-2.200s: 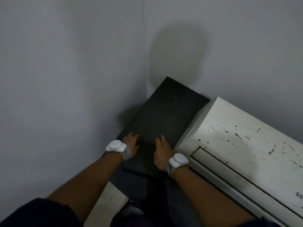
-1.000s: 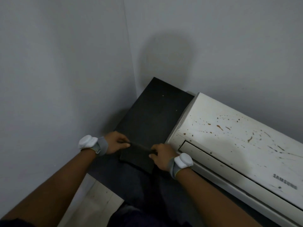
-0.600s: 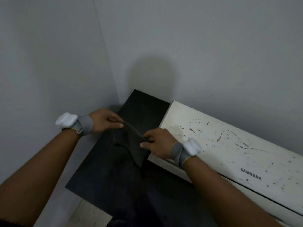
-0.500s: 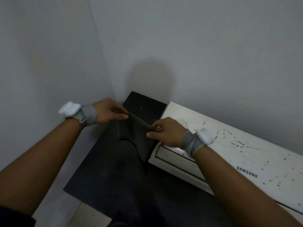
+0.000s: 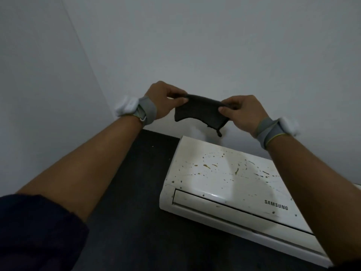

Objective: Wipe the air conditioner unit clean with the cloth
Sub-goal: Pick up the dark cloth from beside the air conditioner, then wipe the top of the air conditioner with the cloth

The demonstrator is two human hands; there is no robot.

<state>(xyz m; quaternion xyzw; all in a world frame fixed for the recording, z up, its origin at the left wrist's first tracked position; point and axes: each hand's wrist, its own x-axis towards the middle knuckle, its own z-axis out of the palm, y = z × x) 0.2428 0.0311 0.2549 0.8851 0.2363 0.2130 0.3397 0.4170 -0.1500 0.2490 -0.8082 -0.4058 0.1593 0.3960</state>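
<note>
A: Head view. Left hand [image 5: 163,101] and right hand [image 5: 241,112] at upper centre, both up in front of the wall [image 5: 214,45]. Fingers of each pinched shut on the top edge of the cloth [image 5: 201,112], which is stretched between them and hangs clear of everything.

B: And the unit?

A: AC unit [image 5: 224,178] at lower right, lying on a dark surface [image 5: 140,192], well below the cloth. White casing, brown splatter across the top panel, nothing looks wiped yet.

B: Risks?

A: My read: the cloth is held by thin edge pinches only, so one slip drops it. A dangling corner [image 5: 218,133] could drag and smear rather than lift the spots. Dried splatter may need pressure; pressing a thin, unfolded cloth would bunch it. Lighting is dim, so small specks could get missed.
</note>
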